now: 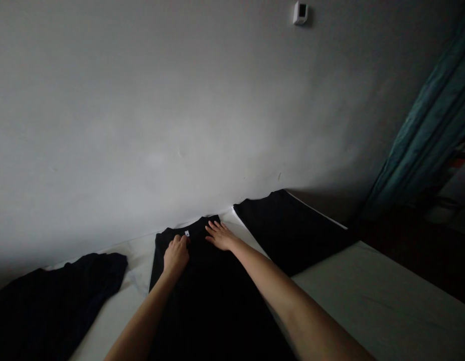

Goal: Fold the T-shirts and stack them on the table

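A black shirt (213,296) lies spread flat in front of me, its neckline toward the wall. Near the collar shows a small white label (187,233). Just below that label, my left hand (176,254) rests on the cloth with its fingers curled; whether they pinch the fabric or something small is hidden. My right hand (219,235) lies flat near the shirt's upper right corner, fingers spread and touching the cloth.
Another black garment (292,228) lies flat to the right. A crumpled dark garment (62,296) is at the left. The pale table (382,296) meets a grey wall (160,110). A teal curtain (424,130) hangs at the right, and a small white device (300,13) is on the wall.
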Demonstrator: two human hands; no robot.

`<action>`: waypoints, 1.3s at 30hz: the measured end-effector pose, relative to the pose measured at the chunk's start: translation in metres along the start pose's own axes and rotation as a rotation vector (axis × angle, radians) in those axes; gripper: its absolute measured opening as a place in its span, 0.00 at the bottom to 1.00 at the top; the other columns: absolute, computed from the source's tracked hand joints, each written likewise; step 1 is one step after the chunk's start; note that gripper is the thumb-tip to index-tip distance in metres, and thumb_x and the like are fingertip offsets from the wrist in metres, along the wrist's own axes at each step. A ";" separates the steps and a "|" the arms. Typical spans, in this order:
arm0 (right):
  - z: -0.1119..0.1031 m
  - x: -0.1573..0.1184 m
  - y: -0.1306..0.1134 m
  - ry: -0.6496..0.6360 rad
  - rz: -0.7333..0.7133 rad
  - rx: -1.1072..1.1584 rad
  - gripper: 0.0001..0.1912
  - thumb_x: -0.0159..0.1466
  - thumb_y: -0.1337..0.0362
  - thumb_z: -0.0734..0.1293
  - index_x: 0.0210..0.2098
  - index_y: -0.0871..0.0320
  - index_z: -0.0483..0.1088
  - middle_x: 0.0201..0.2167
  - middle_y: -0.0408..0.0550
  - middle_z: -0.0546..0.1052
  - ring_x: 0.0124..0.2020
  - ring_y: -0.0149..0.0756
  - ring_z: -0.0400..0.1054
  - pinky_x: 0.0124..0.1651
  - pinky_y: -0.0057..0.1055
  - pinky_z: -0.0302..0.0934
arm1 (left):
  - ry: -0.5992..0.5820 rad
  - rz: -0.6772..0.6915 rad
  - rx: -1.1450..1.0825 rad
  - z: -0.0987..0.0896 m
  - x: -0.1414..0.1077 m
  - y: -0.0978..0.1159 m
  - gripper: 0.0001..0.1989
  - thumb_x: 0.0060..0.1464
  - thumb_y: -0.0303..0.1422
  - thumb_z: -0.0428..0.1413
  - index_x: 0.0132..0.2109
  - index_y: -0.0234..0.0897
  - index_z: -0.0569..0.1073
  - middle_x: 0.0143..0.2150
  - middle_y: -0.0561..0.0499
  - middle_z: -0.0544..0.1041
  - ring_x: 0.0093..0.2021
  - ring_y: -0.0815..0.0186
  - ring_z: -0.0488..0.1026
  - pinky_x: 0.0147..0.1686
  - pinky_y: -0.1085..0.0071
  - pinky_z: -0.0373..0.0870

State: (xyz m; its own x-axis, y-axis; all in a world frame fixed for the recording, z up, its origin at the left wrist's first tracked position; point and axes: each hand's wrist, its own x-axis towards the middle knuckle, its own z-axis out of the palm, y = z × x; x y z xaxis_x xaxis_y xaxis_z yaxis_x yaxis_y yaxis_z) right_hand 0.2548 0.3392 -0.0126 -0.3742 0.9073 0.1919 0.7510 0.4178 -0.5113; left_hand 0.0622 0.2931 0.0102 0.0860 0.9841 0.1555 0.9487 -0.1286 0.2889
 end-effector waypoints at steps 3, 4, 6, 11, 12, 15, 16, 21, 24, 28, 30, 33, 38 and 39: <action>-0.007 -0.032 -0.014 0.068 -0.090 -0.035 0.22 0.66 0.63 0.64 0.58 0.63 0.68 0.65 0.61 0.63 0.67 0.48 0.55 0.68 0.47 0.46 | -0.011 0.145 -0.074 -0.013 -0.009 0.001 0.15 0.53 0.22 0.48 0.44 0.40 0.73 0.51 0.45 0.75 0.54 0.58 0.71 0.56 0.62 0.64; -0.008 -0.046 -0.021 0.094 -0.142 -0.038 0.21 0.65 0.64 0.65 0.56 0.63 0.69 0.62 0.60 0.68 0.64 0.46 0.60 0.67 0.44 0.49 | -0.028 0.191 -0.110 -0.015 -0.012 0.000 0.16 0.53 0.21 0.48 0.43 0.41 0.74 0.50 0.46 0.76 0.53 0.60 0.71 0.56 0.64 0.65; -0.008 -0.074 -0.035 0.119 -0.234 -0.052 0.20 0.62 0.64 0.68 0.53 0.60 0.70 0.54 0.55 0.75 0.56 0.44 0.68 0.60 0.40 0.58 | -0.067 0.266 -0.211 -0.016 -0.020 -0.004 0.17 0.51 0.20 0.47 0.42 0.41 0.74 0.46 0.49 0.77 0.50 0.63 0.73 0.55 0.67 0.67; 0.004 -0.102 -0.061 0.132 -0.215 -0.216 0.19 0.61 0.74 0.64 0.51 0.59 0.67 0.48 0.56 0.75 0.44 0.44 0.72 0.46 0.36 0.67 | -0.113 0.346 -0.408 -0.002 -0.033 -0.013 0.20 0.44 0.20 0.49 0.44 0.39 0.74 0.46 0.48 0.79 0.50 0.61 0.75 0.56 0.63 0.68; 0.006 -0.098 -0.063 0.124 -0.190 -0.228 0.18 0.61 0.76 0.61 0.50 0.59 0.67 0.47 0.57 0.75 0.42 0.43 0.73 0.43 0.34 0.67 | -0.112 0.347 -0.410 0.001 -0.034 -0.014 0.21 0.44 0.20 0.50 0.45 0.39 0.74 0.47 0.48 0.79 0.50 0.61 0.74 0.57 0.62 0.68; 0.007 -0.083 -0.060 0.112 -0.091 -0.115 0.17 0.61 0.77 0.60 0.47 0.59 0.70 0.42 0.55 0.78 0.39 0.43 0.75 0.42 0.34 0.67 | -0.100 0.330 -0.390 0.006 -0.036 -0.016 0.22 0.44 0.21 0.53 0.48 0.38 0.73 0.50 0.46 0.78 0.53 0.60 0.73 0.58 0.60 0.67; 0.006 -0.079 -0.058 0.127 -0.056 -0.039 0.16 0.61 0.75 0.61 0.46 0.58 0.71 0.41 0.54 0.79 0.40 0.43 0.75 0.44 0.35 0.67 | -0.095 0.323 -0.379 0.006 -0.037 -0.016 0.21 0.45 0.22 0.54 0.49 0.38 0.73 0.51 0.46 0.78 0.53 0.60 0.73 0.58 0.60 0.67; 0.002 -0.069 -0.041 0.201 0.013 0.207 0.15 0.61 0.73 0.61 0.42 0.54 0.76 0.39 0.46 0.81 0.41 0.39 0.76 0.46 0.31 0.66 | -0.062 0.288 -0.298 0.003 -0.041 -0.007 0.17 0.51 0.27 0.57 0.49 0.39 0.73 0.51 0.45 0.78 0.54 0.59 0.73 0.58 0.61 0.67; 0.005 -0.065 -0.033 0.211 0.038 0.302 0.17 0.61 0.74 0.60 0.41 0.54 0.77 0.39 0.44 0.82 0.40 0.36 0.76 0.46 0.30 0.66 | -0.030 0.235 -0.215 0.004 -0.042 0.003 0.14 0.55 0.30 0.56 0.49 0.39 0.74 0.51 0.44 0.77 0.55 0.57 0.72 0.57 0.61 0.66; 0.010 -0.058 -0.024 0.194 0.090 0.421 0.17 0.60 0.74 0.60 0.41 0.57 0.77 0.39 0.46 0.82 0.42 0.37 0.76 0.47 0.32 0.67 | -0.015 0.175 -0.095 0.005 -0.043 0.017 0.14 0.54 0.30 0.57 0.49 0.39 0.73 0.50 0.44 0.77 0.53 0.54 0.72 0.53 0.61 0.67; 0.010 -0.056 -0.021 0.173 0.100 0.480 0.15 0.61 0.72 0.60 0.39 0.57 0.78 0.38 0.46 0.82 0.42 0.37 0.76 0.47 0.32 0.68 | -0.014 0.154 -0.044 0.004 -0.044 0.024 0.13 0.55 0.31 0.55 0.49 0.39 0.72 0.49 0.44 0.76 0.52 0.54 0.71 0.51 0.61 0.68; 0.007 -0.058 -0.019 0.155 0.089 0.558 0.16 0.66 0.67 0.57 0.38 0.58 0.77 0.38 0.47 0.82 0.42 0.37 0.76 0.46 0.33 0.68 | -0.022 0.136 0.008 0.002 -0.048 0.032 0.12 0.58 0.31 0.52 0.49 0.41 0.72 0.49 0.45 0.76 0.52 0.55 0.71 0.47 0.63 0.69; 0.005 -0.072 -0.020 0.118 0.019 0.584 0.16 0.68 0.64 0.58 0.43 0.59 0.78 0.45 0.50 0.81 0.49 0.40 0.74 0.54 0.37 0.66 | -0.050 0.220 0.024 -0.003 -0.053 0.028 0.20 0.56 0.28 0.54 0.55 0.46 0.71 0.54 0.46 0.74 0.54 0.56 0.70 0.48 0.63 0.70; 0.005 -0.076 -0.019 0.082 -0.027 0.546 0.15 0.67 0.66 0.59 0.44 0.58 0.78 0.48 0.50 0.80 0.52 0.40 0.73 0.57 0.38 0.63 | -0.062 0.286 -0.001 -0.003 -0.054 0.025 0.20 0.56 0.26 0.53 0.54 0.47 0.72 0.55 0.46 0.74 0.54 0.56 0.70 0.51 0.62 0.69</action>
State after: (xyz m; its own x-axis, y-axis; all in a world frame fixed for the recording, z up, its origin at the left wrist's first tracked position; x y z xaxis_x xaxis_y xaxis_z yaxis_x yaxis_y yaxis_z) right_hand 0.2661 0.2617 -0.0218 -0.3295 0.9064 0.2642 0.3426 0.3755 -0.8612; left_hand 0.0802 0.2367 0.0120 0.3685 0.9134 0.1732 0.8827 -0.4022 0.2429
